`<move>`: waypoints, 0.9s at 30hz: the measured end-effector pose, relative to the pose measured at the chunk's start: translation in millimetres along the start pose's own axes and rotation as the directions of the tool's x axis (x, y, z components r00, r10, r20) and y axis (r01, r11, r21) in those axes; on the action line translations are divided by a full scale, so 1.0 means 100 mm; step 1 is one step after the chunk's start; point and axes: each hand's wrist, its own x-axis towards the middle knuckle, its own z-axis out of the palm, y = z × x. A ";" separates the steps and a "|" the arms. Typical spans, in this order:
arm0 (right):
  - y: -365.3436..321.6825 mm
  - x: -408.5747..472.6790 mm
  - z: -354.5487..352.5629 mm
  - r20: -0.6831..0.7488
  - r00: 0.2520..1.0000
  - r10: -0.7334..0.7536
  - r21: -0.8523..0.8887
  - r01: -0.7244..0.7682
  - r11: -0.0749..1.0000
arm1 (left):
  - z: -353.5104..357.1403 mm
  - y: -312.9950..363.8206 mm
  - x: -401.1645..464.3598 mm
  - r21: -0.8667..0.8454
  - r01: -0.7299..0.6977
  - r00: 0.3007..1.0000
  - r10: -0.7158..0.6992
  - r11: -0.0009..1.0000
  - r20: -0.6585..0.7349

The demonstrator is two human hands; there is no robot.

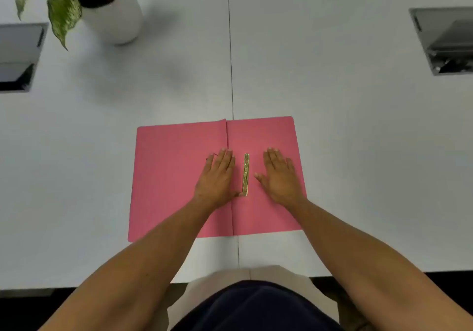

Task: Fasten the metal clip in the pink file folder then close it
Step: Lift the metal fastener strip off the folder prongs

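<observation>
The pink file folder (166, 177) lies open and flat on the white table, its fold running down the middle. A gold metal clip (246, 174) lies lengthwise on the right leaf, just right of the fold. My left hand (217, 177) rests palm down over the fold, fingers together, with its thumb tip touching the clip's near end. My right hand (279, 174) lies flat on the right leaf, a little to the right of the clip and apart from it. Neither hand holds anything.
A potted plant in a white pot (115, 16) stands at the far left. Cable hatches are set into the table at the left edge (18, 57) and the far right (445, 39). A seam (230, 49) runs down the table's middle.
</observation>
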 end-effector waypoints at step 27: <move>-0.33 0.59 -0.06 -0.067 0.997 -0.023 0.245 0.039 0.969 | 0.13 0.11 0.19 -0.241 0.148 0.989 -0.139 0.959 0.057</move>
